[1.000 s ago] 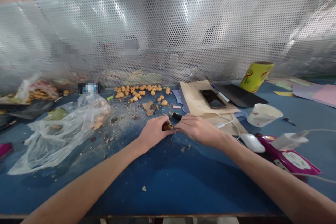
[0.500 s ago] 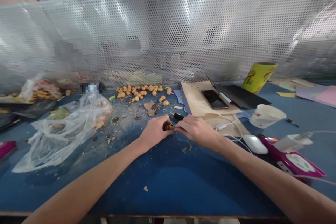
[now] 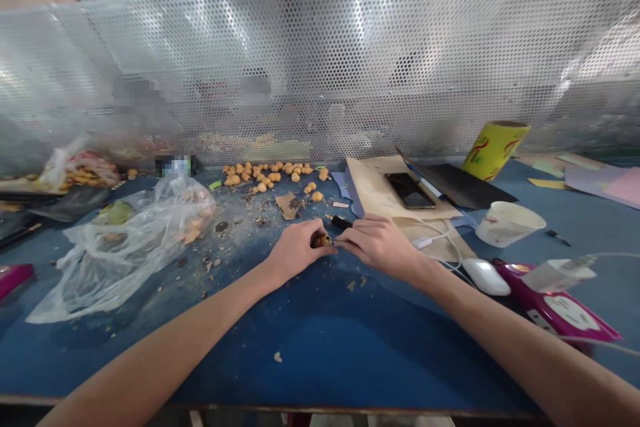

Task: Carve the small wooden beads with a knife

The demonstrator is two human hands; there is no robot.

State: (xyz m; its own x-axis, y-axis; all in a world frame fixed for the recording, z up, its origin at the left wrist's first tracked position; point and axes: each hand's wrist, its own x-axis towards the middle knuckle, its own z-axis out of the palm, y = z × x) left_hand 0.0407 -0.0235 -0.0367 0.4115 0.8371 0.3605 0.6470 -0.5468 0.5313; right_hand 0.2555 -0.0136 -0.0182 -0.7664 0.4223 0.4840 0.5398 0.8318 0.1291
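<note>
My left hand is curled around a small brown nut at the middle of the blue table. My right hand meets it from the right, fingers pinched against the nut's end; a black-handled tool pokes out just behind this hand, and whether the hand holds it is hidden. Behind the hands lies a scatter of several peeled yellow kernels with brown shell scraps.
A clear plastic bag lies left. Right of the hands are brown paper with a phone, a white cup, a yellow cup, a white mouse and a magenta box. A perforated metal screen closes the back.
Both hands stay together on the nut, with only slight finger shifts. The view has drifted a little.
</note>
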